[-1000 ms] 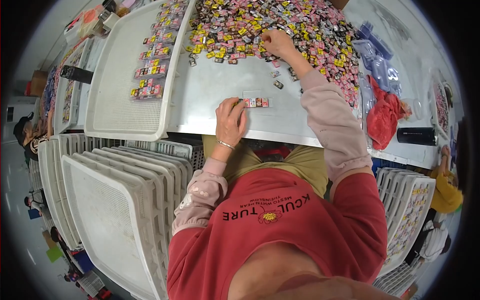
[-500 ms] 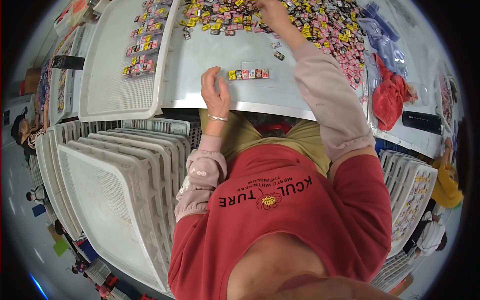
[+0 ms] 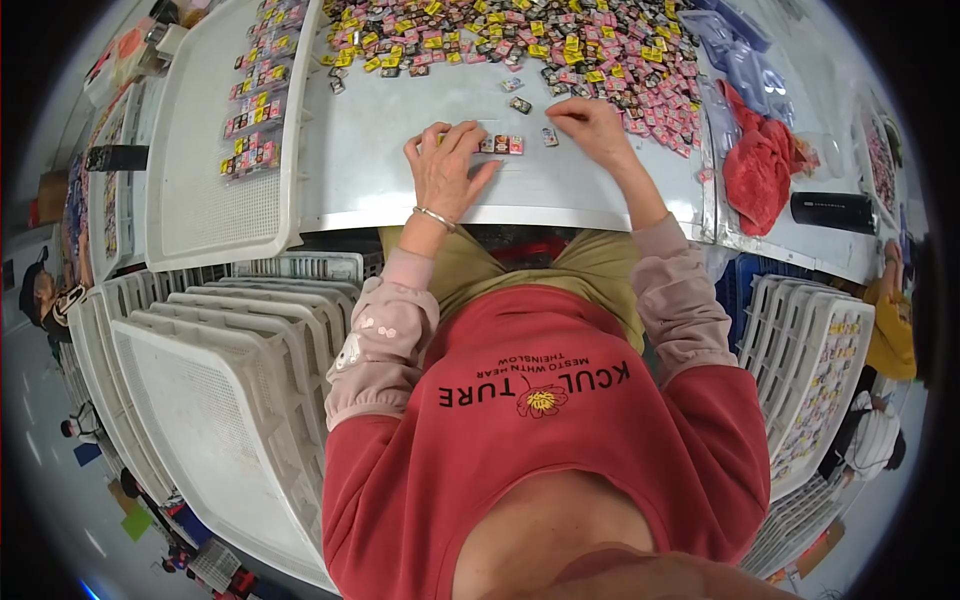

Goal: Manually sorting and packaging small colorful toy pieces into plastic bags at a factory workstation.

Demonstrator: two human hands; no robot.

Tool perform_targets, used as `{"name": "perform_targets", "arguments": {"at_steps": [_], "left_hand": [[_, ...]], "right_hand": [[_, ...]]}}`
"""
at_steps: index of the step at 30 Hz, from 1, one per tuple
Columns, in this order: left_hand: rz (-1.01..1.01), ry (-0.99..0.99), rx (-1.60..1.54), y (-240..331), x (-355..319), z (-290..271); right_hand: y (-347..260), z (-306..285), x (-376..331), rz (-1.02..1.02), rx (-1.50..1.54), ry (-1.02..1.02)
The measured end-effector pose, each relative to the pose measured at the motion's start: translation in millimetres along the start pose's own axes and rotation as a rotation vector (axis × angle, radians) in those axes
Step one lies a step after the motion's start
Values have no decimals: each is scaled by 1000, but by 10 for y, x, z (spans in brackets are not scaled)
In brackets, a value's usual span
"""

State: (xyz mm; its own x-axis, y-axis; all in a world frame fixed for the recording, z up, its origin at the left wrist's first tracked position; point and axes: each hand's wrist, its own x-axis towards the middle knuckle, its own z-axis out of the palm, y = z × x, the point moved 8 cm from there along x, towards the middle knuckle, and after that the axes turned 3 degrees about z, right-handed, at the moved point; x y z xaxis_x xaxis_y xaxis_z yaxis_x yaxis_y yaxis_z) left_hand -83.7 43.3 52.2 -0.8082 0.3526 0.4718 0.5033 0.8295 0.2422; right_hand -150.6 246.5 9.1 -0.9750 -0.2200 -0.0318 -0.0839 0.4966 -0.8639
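Note:
My left hand (image 3: 450,172) lies over the left part of a short row of small wrapped packs (image 3: 502,145), fingers curved and thumb held apart. The row is yellow, pink and black, on a clear plastic holder whose left end my fingers hide. To its right, my right hand (image 3: 597,134) has thumb and forefinger pinched together; whether anything sits between them is too small to make out. Just below those fingertips is a small dark-and-white pack (image 3: 549,137). A loose black pack (image 3: 520,104) and a pale pack (image 3: 511,85) lie farther up the table.
A large heap of loose pink, yellow and black packs (image 3: 600,60) covers the far table. On the left, a white tray (image 3: 215,205) bears several filled holders. A red plastic bag (image 3: 757,170) and clear blue holders (image 3: 745,70) lie right. Stacked white trays (image 3: 200,400) stand beside me.
My right hand has come back from the heap towards the row, where a dark-and-white pack now shows below its fingertips. My left hand has moved right onto the row.

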Motion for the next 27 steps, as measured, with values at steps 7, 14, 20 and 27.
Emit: {"name": "perform_targets", "arguments": {"at_steps": [7,14,20,27], "left_hand": [[54,-59,-143,33,133,83],[106,-126,-118,82,141,245],[87,-122,-152,38,62,170],[95,-163,-118,55,8,153]], "right_hand": [[-164,-88,-125,-136,-74,-98],[-286,121,-169,-244,-329,-84],[-442,92,-178,-182,-93,-70],[-580,354,-176,-287,-1,-152]]}}
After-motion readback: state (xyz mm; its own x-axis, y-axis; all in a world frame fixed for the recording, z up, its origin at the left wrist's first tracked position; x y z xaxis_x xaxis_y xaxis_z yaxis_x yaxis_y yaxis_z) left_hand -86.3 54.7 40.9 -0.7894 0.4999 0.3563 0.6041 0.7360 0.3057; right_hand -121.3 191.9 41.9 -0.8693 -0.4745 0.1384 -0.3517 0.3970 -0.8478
